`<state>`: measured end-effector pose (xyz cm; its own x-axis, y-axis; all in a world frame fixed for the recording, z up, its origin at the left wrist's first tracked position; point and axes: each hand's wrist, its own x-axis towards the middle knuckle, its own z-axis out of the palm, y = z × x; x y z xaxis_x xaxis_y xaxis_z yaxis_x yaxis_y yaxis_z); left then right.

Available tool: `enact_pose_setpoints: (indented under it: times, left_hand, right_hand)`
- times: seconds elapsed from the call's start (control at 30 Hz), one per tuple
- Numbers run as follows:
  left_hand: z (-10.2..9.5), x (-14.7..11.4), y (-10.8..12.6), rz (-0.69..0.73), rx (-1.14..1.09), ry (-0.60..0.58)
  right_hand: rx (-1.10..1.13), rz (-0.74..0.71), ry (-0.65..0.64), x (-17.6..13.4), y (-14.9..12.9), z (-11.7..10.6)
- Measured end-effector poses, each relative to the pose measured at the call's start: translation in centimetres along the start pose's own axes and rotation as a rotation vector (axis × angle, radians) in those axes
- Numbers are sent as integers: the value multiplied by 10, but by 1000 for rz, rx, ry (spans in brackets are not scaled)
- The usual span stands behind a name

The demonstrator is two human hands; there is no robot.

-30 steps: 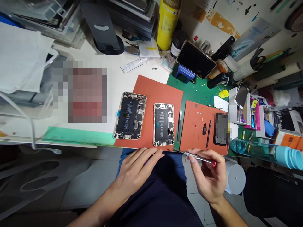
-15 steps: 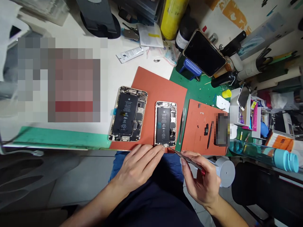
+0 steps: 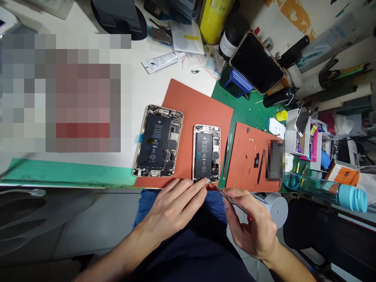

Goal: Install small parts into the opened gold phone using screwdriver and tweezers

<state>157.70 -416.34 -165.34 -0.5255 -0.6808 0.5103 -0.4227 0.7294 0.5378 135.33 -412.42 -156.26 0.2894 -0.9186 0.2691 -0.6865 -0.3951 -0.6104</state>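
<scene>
My left hand (image 3: 176, 205) rests at the lower edge of the smaller opened phone (image 3: 207, 152), fingers pressed together and fingertips on that edge; its thumb is hidden. A black battery and metal boards show inside this phone. My right hand (image 3: 252, 223) is closed round a thin precision screwdriver (image 3: 230, 199) with a grey knurled shaft and some red near its back end. The screwdriver's tip points left to the phone's bottom edge, by my left fingertips; contact there is too small to tell. A larger opened phone (image 3: 158, 141) lies to the left.
Both phones lie on a reddish mat (image 3: 185, 102). Tweezers (image 3: 226, 156) lie right of the smaller phone. A second mat (image 3: 241, 172) carries small parts and a black stick (image 3: 261, 166). Behind stands a dark-screened phone (image 3: 257, 62); a blue bottle (image 3: 323, 190) lies at the right.
My left fingertips have shifted slightly right along the phone's lower edge. My right hand has turned a little, and less of the screwdriver's red end shows. The view has shifted slightly.
</scene>
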Motion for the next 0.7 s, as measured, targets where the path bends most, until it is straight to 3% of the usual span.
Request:
enact_pose_setpoints:
  times: [0.33,0.43,0.53,0.7]
  left_hand:
    - [-5,14,1,-91,-109,16]
    - [-5,13,-1,-102,-137,16]
    - [-5,13,-1,-115,-178,5]
    - [-6,14,2,-198,-254,37]
  right_hand:
    - [-148,-13,-53,8,-7,-6]
    - [-93,81,-33,8,-10,-6]
    - [-52,174,80,5,-12,-6]
    - [301,555,288,3,-10,-4]
